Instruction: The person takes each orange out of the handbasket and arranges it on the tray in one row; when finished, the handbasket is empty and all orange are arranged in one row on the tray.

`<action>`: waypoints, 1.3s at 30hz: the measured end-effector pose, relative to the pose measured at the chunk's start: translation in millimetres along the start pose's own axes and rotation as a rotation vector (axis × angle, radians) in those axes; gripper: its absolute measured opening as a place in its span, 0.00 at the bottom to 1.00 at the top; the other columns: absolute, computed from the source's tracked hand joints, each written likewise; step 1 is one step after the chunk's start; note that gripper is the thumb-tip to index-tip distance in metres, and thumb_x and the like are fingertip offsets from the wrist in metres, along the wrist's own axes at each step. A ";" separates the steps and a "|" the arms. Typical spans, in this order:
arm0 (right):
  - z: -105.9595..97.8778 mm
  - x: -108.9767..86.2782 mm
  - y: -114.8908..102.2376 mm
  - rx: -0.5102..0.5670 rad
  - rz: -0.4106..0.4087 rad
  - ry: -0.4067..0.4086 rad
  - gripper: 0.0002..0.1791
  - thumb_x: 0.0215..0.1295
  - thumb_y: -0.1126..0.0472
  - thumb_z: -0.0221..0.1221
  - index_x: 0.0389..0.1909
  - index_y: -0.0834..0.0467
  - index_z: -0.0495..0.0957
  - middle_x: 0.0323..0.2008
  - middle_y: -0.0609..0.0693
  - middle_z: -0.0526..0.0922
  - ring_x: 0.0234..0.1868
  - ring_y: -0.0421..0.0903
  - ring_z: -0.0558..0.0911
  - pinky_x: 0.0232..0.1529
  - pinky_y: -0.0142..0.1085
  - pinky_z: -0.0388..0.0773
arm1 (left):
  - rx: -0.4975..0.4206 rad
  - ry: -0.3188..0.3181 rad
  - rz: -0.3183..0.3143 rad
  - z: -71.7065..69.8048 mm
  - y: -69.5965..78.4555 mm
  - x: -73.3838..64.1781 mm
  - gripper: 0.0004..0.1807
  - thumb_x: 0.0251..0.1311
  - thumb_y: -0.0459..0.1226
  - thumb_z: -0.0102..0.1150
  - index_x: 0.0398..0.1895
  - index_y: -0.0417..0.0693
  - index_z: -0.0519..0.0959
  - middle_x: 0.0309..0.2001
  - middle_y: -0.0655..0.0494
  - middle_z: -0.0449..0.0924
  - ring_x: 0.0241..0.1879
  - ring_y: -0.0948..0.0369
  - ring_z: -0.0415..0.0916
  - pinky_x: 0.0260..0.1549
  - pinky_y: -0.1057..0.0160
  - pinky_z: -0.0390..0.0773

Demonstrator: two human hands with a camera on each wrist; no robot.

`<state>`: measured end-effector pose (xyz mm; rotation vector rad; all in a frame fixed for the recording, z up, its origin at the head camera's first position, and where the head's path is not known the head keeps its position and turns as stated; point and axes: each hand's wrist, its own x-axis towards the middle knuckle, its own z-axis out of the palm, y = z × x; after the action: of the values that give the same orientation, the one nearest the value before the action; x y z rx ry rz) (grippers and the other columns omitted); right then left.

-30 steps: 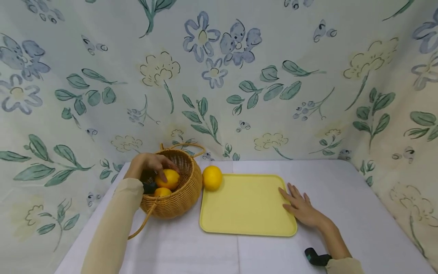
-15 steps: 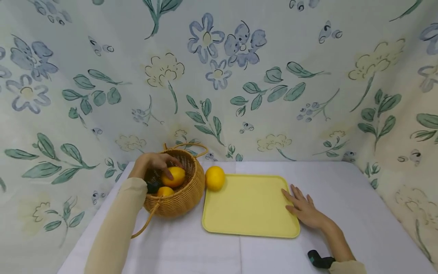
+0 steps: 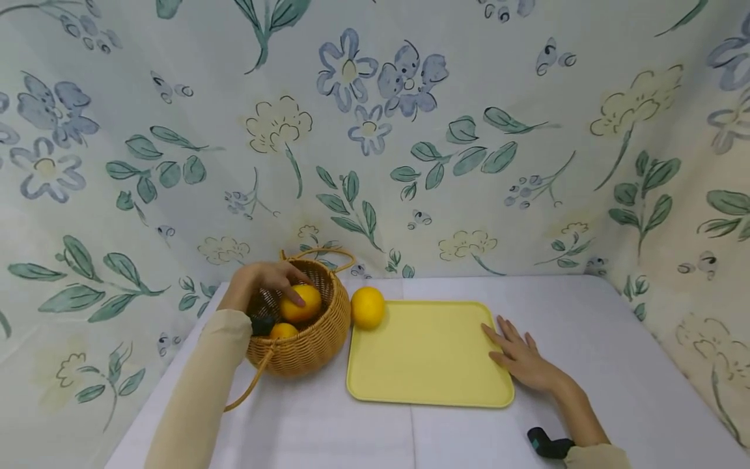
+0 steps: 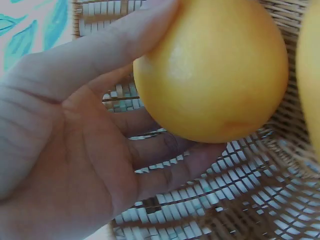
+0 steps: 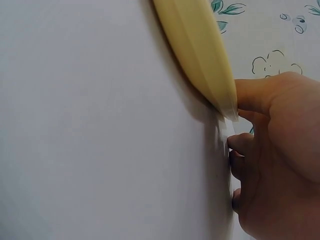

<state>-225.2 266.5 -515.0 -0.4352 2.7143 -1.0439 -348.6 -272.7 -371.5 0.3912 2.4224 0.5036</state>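
Observation:
In the head view my left hand [image 3: 266, 280] reaches into a wicker basket [image 3: 310, 352] and grips an orange [image 3: 306, 305]. Seen from the left wrist, the thumb lies over the top of this smooth orange [image 4: 215, 70] and the fingers [image 4: 175, 175] curl beneath it. A second orange [image 3: 284, 331] lies lower in the basket. On the upper left corner of a yellow tray [image 3: 428, 355] sits a yellow round fruit [image 3: 368, 308]. My right hand [image 3: 524, 360] rests at the tray's right edge with fingers spread. From the right wrist, a digit touches the tray's side [image 5: 205, 55].
A white-covered table [image 3: 322, 430] carries the basket and tray. Behind it hangs a floral curtain [image 3: 375, 195]. One basket handle [image 3: 252, 384] sticks out toward the front left, and another handle [image 3: 328, 251] arches at the back.
The orange in my left hand has shifted slightly right within the basket, and the hand with it. The head view has shifted a little. My right hand keeps its place on the tray.

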 end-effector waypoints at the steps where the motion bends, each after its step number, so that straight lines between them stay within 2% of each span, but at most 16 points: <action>1: 0.3 0.0 -0.1 -0.001 0.002 0.001 0.36 0.79 0.49 0.53 0.79 0.64 0.59 0.80 0.74 0.40 0.80 0.76 0.34 0.72 0.73 0.20 | -0.011 0.009 -0.002 -1.6 2.3 -3.3 0.38 0.60 0.53 0.72 0.73 0.57 0.74 0.78 0.41 0.63 0.78 0.38 0.56 0.76 0.34 0.56; 3: 0.6 0.3 0.0 0.001 0.003 0.006 0.36 0.79 0.49 0.53 0.79 0.64 0.59 0.80 0.74 0.40 0.80 0.76 0.34 0.72 0.73 0.20 | -0.036 0.030 -0.001 -5.0 6.3 -11.0 0.38 0.60 0.52 0.72 0.74 0.57 0.73 0.78 0.41 0.62 0.78 0.38 0.54 0.76 0.33 0.55; 7: 1.9 0.1 0.3 0.003 0.004 0.009 0.36 0.79 0.48 0.53 0.79 0.64 0.59 0.80 0.74 0.39 0.80 0.75 0.34 0.72 0.73 0.19 | -0.057 0.086 0.047 -10.9 13.9 -29.0 0.38 0.62 0.52 0.71 0.75 0.57 0.72 0.80 0.41 0.58 0.79 0.37 0.51 0.76 0.31 0.52; 10: 2.6 -1.1 0.9 -0.003 0.000 0.009 0.36 0.79 0.49 0.53 0.79 0.64 0.59 0.80 0.74 0.39 0.80 0.76 0.34 0.72 0.73 0.20 | -0.047 0.148 0.117 -12.8 18.8 -41.6 0.38 0.62 0.52 0.70 0.75 0.57 0.72 0.79 0.42 0.62 0.78 0.37 0.56 0.74 0.30 0.56; 12: 2.6 -1.9 1.1 -0.002 -0.001 0.011 0.36 0.78 0.50 0.54 0.78 0.64 0.59 0.80 0.75 0.39 0.80 0.76 0.34 0.72 0.74 0.20 | -0.065 0.207 0.149 -12.5 21.6 -48.4 0.38 0.61 0.53 0.71 0.74 0.59 0.72 0.77 0.46 0.65 0.76 0.39 0.60 0.73 0.30 0.59; 15: 2.3 -2.2 2.6 0.000 -0.003 0.011 0.36 0.78 0.50 0.54 0.78 0.64 0.59 0.80 0.75 0.40 0.79 0.77 0.35 0.72 0.74 0.20 | -0.100 0.300 0.232 -9.6 23.6 -55.1 0.37 0.63 0.52 0.70 0.75 0.58 0.72 0.75 0.48 0.70 0.73 0.40 0.66 0.70 0.32 0.65; 19: 2.7 -1.8 3.2 0.003 0.004 -0.001 0.36 0.79 0.49 0.53 0.79 0.64 0.59 0.80 0.75 0.39 0.79 0.76 0.34 0.72 0.74 0.19 | -0.216 0.393 0.297 -2.3 24.5 -59.9 0.37 0.64 0.49 0.69 0.76 0.58 0.70 0.74 0.50 0.72 0.70 0.42 0.71 0.67 0.38 0.73; 21: 2.8 -1.6 2.6 0.004 0.007 -0.003 0.36 0.79 0.49 0.53 0.79 0.64 0.59 0.80 0.75 0.39 0.80 0.76 0.34 0.72 0.73 0.20 | -0.303 0.435 0.288 1.7 27.3 -61.5 0.36 0.64 0.50 0.69 0.76 0.63 0.70 0.73 0.51 0.72 0.67 0.43 0.74 0.64 0.42 0.76; 25: 2.2 -0.2 2.0 0.005 0.007 -0.002 0.36 0.79 0.49 0.53 0.79 0.64 0.58 0.80 0.74 0.39 0.80 0.75 0.34 0.72 0.73 0.19 | -0.448 0.521 0.227 11.2 40.6 -64.7 0.37 0.61 0.55 0.71 0.74 0.70 0.72 0.72 0.52 0.73 0.64 0.46 0.76 0.60 0.47 0.77; 28: 1.7 0.6 1.4 0.002 0.011 -0.008 0.36 0.79 0.49 0.53 0.79 0.64 0.58 0.80 0.75 0.39 0.80 0.76 0.34 0.72 0.73 0.20 | -0.469 0.607 0.202 20.4 53.9 -62.5 0.37 0.60 0.56 0.71 0.73 0.70 0.73 0.71 0.51 0.75 0.61 0.47 0.78 0.56 0.50 0.78; 32: 0.9 0.7 -0.3 0.004 0.013 -0.010 0.36 0.79 0.50 0.53 0.79 0.64 0.59 0.80 0.75 0.39 0.80 0.76 0.35 0.72 0.73 0.20 | -0.497 0.719 0.203 33.4 74.7 -54.7 0.38 0.61 0.54 0.72 0.74 0.65 0.72 0.69 0.48 0.76 0.59 0.46 0.78 0.49 0.56 0.78; 36: 1.0 1.2 -0.9 0.001 0.012 -0.006 0.36 0.79 0.49 0.53 0.79 0.64 0.59 0.80 0.75 0.39 0.80 0.76 0.34 0.72 0.73 0.20 | -0.553 0.773 0.227 45.8 96.2 -47.5 0.39 0.60 0.53 0.73 0.75 0.61 0.72 0.68 0.48 0.77 0.58 0.46 0.79 0.47 0.59 0.80; 39: 0.8 1.5 -0.3 0.005 -0.006 0.007 0.36 0.79 0.50 0.53 0.78 0.65 0.59 0.80 0.76 0.40 0.79 0.77 0.34 0.71 0.74 0.19 | -0.552 0.797 0.238 55.5 111.7 -41.2 0.38 0.59 0.52 0.74 0.74 0.60 0.73 0.66 0.49 0.79 0.55 0.47 0.79 0.44 0.61 0.82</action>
<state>-226.4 265.3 -515.5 -0.4395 2.7174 -1.0554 -265.2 -175.9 -341.1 0.2595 2.8029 1.6427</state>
